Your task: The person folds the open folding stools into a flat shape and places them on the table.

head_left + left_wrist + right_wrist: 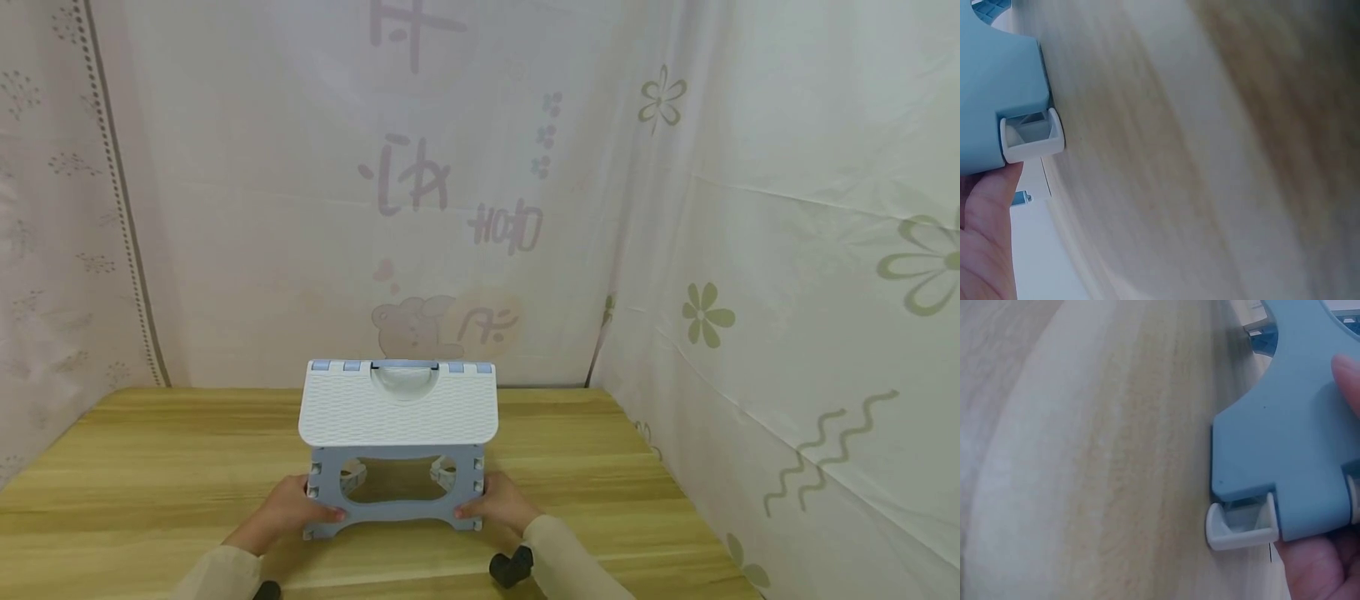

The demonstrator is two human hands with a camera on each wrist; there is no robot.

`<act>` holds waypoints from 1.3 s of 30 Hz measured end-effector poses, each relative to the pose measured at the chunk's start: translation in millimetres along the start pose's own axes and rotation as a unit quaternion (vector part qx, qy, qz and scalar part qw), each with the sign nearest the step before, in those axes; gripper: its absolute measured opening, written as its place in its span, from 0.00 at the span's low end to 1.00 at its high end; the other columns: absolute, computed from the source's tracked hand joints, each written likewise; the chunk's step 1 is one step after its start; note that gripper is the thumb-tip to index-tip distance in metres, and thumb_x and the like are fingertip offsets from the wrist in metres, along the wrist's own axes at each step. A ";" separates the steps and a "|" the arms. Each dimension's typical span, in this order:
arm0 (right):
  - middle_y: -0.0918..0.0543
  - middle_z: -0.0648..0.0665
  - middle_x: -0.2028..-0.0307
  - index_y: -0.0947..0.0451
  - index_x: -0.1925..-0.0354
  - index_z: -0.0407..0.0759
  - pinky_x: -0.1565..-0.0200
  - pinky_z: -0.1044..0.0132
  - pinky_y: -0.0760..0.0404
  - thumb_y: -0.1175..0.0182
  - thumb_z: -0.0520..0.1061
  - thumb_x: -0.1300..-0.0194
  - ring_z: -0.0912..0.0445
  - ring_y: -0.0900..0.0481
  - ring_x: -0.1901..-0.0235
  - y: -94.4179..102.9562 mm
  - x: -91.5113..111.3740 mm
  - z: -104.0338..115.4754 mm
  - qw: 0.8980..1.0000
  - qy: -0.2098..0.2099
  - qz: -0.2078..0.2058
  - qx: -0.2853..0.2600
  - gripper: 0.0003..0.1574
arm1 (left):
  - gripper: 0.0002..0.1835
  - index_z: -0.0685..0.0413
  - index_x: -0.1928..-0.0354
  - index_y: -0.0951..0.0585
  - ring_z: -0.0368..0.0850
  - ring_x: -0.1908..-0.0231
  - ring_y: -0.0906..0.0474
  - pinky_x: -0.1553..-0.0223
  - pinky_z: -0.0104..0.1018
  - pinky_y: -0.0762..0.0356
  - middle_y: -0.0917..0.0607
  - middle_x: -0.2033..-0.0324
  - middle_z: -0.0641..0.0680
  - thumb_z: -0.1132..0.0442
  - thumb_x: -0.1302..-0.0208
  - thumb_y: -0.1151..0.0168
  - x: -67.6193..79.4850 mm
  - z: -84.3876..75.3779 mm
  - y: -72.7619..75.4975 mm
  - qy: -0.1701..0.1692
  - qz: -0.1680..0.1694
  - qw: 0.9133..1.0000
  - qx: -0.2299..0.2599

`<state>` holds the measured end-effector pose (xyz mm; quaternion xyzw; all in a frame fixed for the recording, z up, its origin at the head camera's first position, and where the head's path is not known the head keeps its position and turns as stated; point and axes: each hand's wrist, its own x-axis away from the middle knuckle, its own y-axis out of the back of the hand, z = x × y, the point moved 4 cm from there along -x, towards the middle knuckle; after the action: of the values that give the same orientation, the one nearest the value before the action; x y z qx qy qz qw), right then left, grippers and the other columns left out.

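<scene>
A folding step stool (397,417) stands on the wooden table, its white woven-textured top tilted toward me and its blue-grey leg panel (397,510) facing me. The left hand (285,508) grips the panel's left side low down, thumb across the front. On the other side the right hand (506,502) holds the panel likewise, its thumb on the front face. Both wrist views show the panel's lower corner with a white hinge clip (1034,140) close to the tabletop. Fingers behind the panel are mostly hidden.
The wooden table (600,475) spreads around the stool. A pale printed curtain (300,208) hangs behind it, and another curtain (787,250) runs along the right. A black device (512,567) sits by the right sleeve.
</scene>
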<state>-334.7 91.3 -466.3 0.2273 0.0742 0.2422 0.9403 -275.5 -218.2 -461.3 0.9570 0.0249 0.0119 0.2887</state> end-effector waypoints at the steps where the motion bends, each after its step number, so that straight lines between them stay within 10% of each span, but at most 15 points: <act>1: 0.14 0.39 0.66 0.20 0.61 0.28 0.62 0.64 0.20 0.28 0.34 0.53 0.55 0.18 0.67 0.0 0.1 0.3 1.000 0.000 0.000 0.000 0.19 | 0.32 0.70 0.53 0.20 0.61 0.56 0.20 0.52 0.56 0.25 0.16 0.58 0.66 0.64 0.62 0.19 -0.1 0.3 0.0 0.001 -0.001 1.000 -0.002; 39: 0.14 0.40 0.66 0.21 0.60 0.28 0.61 0.63 0.21 0.29 0.34 0.54 0.56 0.19 0.67 0.2 -0.7 0.1 1.000 -0.007 0.004 -0.005 0.20 | 0.29 0.70 0.54 0.20 0.59 0.59 0.20 0.54 0.54 0.23 0.16 0.60 0.66 0.65 0.61 0.21 2.1 -0.8 -0.8 -0.022 -0.003 1.000 -0.006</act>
<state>-335.3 91.1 -466.0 0.2242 0.0658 0.2446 0.9411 -273.5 -217.0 -461.0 0.9552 0.0216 -0.0100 0.2951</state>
